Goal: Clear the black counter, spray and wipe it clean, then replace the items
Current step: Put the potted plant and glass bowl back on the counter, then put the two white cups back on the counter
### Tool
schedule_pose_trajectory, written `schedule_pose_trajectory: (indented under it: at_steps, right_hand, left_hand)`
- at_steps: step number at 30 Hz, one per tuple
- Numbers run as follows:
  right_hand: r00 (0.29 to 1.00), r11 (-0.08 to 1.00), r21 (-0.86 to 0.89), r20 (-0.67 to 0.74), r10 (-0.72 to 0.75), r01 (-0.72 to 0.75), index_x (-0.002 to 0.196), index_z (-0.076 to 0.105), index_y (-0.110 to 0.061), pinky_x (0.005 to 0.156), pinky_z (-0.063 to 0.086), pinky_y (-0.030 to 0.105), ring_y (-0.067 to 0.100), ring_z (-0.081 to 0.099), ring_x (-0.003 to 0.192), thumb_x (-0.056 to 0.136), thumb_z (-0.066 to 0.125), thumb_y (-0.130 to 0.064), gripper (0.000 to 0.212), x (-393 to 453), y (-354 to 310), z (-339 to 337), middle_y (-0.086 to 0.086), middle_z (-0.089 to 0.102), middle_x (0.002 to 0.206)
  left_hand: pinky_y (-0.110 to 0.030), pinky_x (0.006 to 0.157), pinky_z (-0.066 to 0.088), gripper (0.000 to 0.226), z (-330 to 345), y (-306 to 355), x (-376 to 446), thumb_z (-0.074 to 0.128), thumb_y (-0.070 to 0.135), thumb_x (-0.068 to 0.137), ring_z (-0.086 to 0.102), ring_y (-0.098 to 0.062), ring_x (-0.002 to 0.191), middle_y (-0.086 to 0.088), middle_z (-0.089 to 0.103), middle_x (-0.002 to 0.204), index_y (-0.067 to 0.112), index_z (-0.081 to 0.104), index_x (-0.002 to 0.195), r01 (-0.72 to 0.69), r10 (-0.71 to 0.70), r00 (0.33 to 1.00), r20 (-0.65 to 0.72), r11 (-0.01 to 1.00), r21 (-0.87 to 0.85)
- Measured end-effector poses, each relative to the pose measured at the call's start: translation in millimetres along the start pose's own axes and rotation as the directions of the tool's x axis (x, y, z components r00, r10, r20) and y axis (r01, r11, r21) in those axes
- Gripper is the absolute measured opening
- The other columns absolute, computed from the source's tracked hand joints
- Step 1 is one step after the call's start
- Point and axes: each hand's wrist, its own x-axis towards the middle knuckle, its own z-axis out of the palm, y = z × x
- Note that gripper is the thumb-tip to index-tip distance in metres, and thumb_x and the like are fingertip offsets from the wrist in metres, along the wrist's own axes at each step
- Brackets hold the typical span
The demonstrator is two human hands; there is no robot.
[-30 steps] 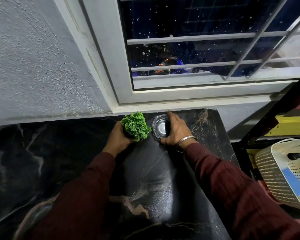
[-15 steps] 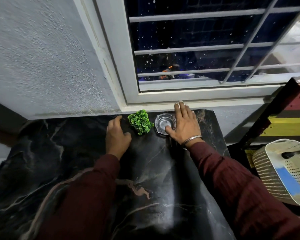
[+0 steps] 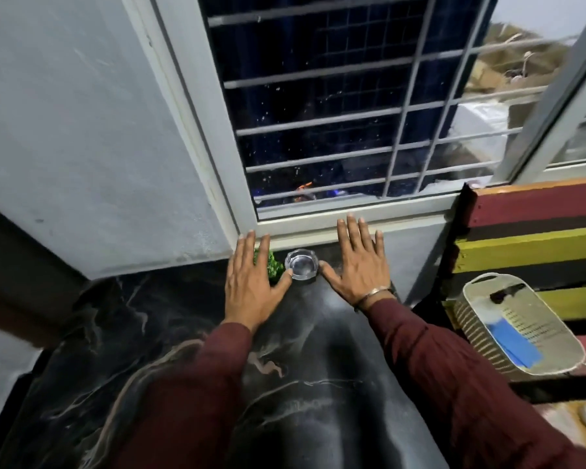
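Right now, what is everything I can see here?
counter: one, black with pale veins, below the window
glass dish: one, clear, at the counter's back edge between the hands
small plant: one, green, left of the dish, partly hidden by the left hand
window: one, white frame with grey bars
basket: one, cream with a blue patch, at right
striped panel: one, red, black and yellow, behind the basket
left hand: open, flat
right hand: open, flat, bangle on its wrist
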Motion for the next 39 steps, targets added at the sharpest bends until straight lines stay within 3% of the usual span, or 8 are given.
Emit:
schedule_pose_trajectory:
  at_steps: [3, 10, 17, 23, 28, 33, 39]
  right_hand:
    - [0.997, 0.998, -0.023, -0.056, 0.052, -0.054, 0.154, 0.007, -0.015, 0.118, 0.0, 0.05, 0.026, 0.002, 0.149, 0.085, 0.027, -0.068, 0.089, -29.8, 18.2, -26.1, 0.007, 0.003, 0.161]
    - [0.973, 0.974, -0.073, -0.102, 0.205, -0.213, 0.154, 0.005, -0.013, 0.119, 0.003, 0.051, 0.025, 0.003, 0.149, 0.084, 0.027, -0.066, 0.091, -94.1, 82.2, -78.8, 0.006, 0.005, 0.161]
    - [0.901, 0.902, -0.039, -0.082, 0.425, -0.429, 0.153, 0.007, -0.01, 0.118, 0.011, 0.05, 0.026, 0.007, 0.148, 0.084, 0.046, -0.057, 0.092, -170.5, 189.0, -91.0, 0.007, 0.005, 0.161]
    - [0.828, 0.828, -0.006, -0.009, 0.56, -0.56, 0.153, 0.006, -0.01, 0.117, 0.012, 0.048, 0.026, 0.007, 0.148, 0.083, 0.048, -0.057, 0.094, -235.3, 317.4, -63.0, 0.007, 0.003, 0.161]
    - [0.748, 0.755, 0.007, 0.139, 0.649, -0.656, 0.153, 0.01, -0.011, 0.119, 0.012, 0.047, 0.026, 0.009, 0.148, 0.08, 0.052, -0.055, 0.095, -288.8, 445.1, -20.1, 0.007, 0.008, 0.161]
    - [0.704, 0.724, 0.034, 0.268, 0.657, -0.689, 0.152, 0.014, -0.01, 0.118, 0.014, 0.045, 0.027, 0.012, 0.147, 0.077, 0.061, -0.049, 0.097, -332.2, 528.5, 24.5, 0.009, 0.012, 0.16]
    - [0.614, 0.696, -0.01, 0.461, 0.641, -0.718, 0.15, 0.019, -0.007, 0.115, 0.024, 0.039, 0.031, 0.024, 0.142, 0.075, 0.068, -0.035, 0.093, -361.7, 605.4, 101.1, 0.016, 0.021, 0.156]
  left_hand:
    - [-0.036, 0.122, -0.001, 0.083, -10.7, 29.7, -9.7, 0.051, 0.059, 0.092, 0.002, -0.024, 0.156, -0.007, 0.007, 0.169, 0.022, 0.02, 0.16, -0.052, 0.052, 0.998, 0.019, 0.998, -0.017]
    - [-0.043, 0.123, 0.007, 0.082, -13.0, 113.7, -25.5, 0.054, 0.055, 0.094, 0.003, -0.027, 0.155, -0.01, 0.011, 0.168, 0.02, 0.02, 0.16, -0.206, 0.211, 0.976, 0.062, 0.976, -0.076]
    - [-0.044, 0.123, 0.013, 0.082, 30.1, 232.9, -46.6, 0.06, 0.049, 0.092, 0.004, -0.027, 0.155, -0.01, 0.007, 0.169, 0.018, 0.022, 0.159, -0.413, 0.433, 0.88, 0.193, 0.901, -0.134]
    - [-0.046, 0.122, 0.014, 0.083, 108.9, 356.5, -63.3, 0.061, 0.045, 0.092, 0.002, -0.027, 0.155, -0.008, 0.004, 0.169, 0.02, 0.019, 0.16, -0.507, 0.54, 0.771, 0.338, 0.841, -0.188]
    - [-0.043, 0.122, 0.018, 0.082, 210.5, 474.8, -83.3, 0.068, 0.037, 0.085, 0.015, -0.033, 0.153, -0.017, 0.021, 0.164, 0.01, 0.033, 0.155, -0.526, 0.576, 0.697, 0.427, 0.816, -0.24]
    - [-0.056, 0.112, 0.037, 0.075, 298.7, 549.2, -107.9, 0.077, 0.032, 0.078, 0.038, -0.049, 0.139, -0.032, 0.041, 0.149, 0.0, 0.05, 0.14, -0.587, 0.642, 0.591, 0.489, 0.758, -0.284]
    - [-0.049, 0.098, 0.046, 0.071, 395.5, 596.4, -126.1, 0.075, 0.021, 0.068, 0.049, -0.043, 0.125, -0.025, 0.049, 0.138, 0.001, 0.053, 0.133, -0.598, 0.615, 0.473, 0.631, 0.75, -0.283]
